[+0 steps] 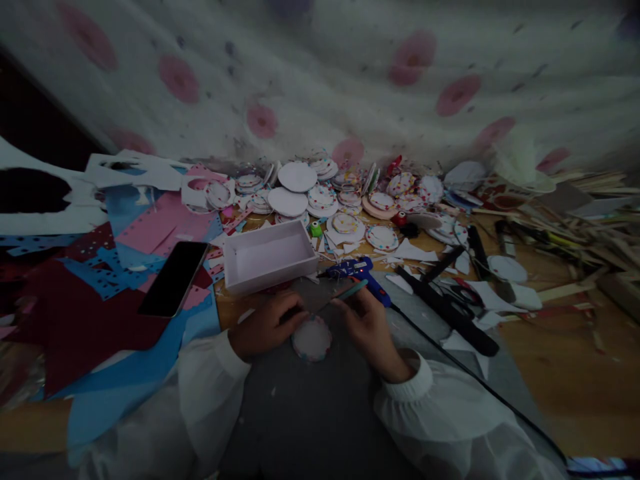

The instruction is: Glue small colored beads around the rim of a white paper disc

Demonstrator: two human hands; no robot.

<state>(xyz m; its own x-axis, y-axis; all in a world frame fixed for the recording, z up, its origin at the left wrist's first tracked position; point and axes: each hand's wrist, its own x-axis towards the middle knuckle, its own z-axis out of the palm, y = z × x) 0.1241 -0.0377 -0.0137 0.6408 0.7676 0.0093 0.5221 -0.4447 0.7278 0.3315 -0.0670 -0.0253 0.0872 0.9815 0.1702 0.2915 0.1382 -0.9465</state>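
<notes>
My left hand (267, 325) rests on the grey mat (320, 400), fingers curled at the upper left edge of a small round white disc (312, 339) with a dotted rim. To the right of the disc, my right hand (369, 323) is closed on a thin teal stick-like tool (351, 289) that points up and to the right. Just behind the right hand lies a blue glue gun (356, 269) with a small red light. Both wrists are in white sleeves.
A white open box (269, 256) stands behind the hands, with a black phone (174, 278) to its left on pink, blue and dark red paper. Several decorated round discs (345, 190) are piled at the back. At right lie dark tools (450, 310), a cable and wooden sticks (590, 220).
</notes>
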